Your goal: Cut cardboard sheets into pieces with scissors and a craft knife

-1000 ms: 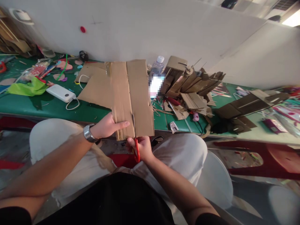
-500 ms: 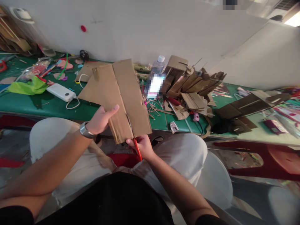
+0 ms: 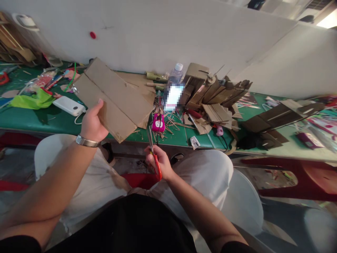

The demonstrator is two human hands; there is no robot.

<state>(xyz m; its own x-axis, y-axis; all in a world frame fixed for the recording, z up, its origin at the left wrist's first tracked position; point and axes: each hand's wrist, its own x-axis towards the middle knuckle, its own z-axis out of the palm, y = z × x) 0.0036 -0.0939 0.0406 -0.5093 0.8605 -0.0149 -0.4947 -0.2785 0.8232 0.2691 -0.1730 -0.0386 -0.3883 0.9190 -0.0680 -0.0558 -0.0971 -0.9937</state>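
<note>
My left hand grips a flat piece of cardboard by its lower left edge, thumb on top, the other fingers hidden beneath. A seam runs lengthwise along the sheet, which is tilted above the green table. In my right hand is a pair of scissors with red handles, blades pointing up and away from me. The blades are apart from the cardboard, near a small pink box with a dark cable. Another brown cardboard sheet lies behind the held one.
A white power bank lies to the left, by green plastic. Past the scraps stand a clear bottle, a bright phone and cardboard structures. A pink glue gun rests at the right. My knees are under the table edge.
The scissors have come out of the cardboard's seam. My left hand has moved left and up, turning the sheet counterclockwise. The pink box has come into view.
</note>
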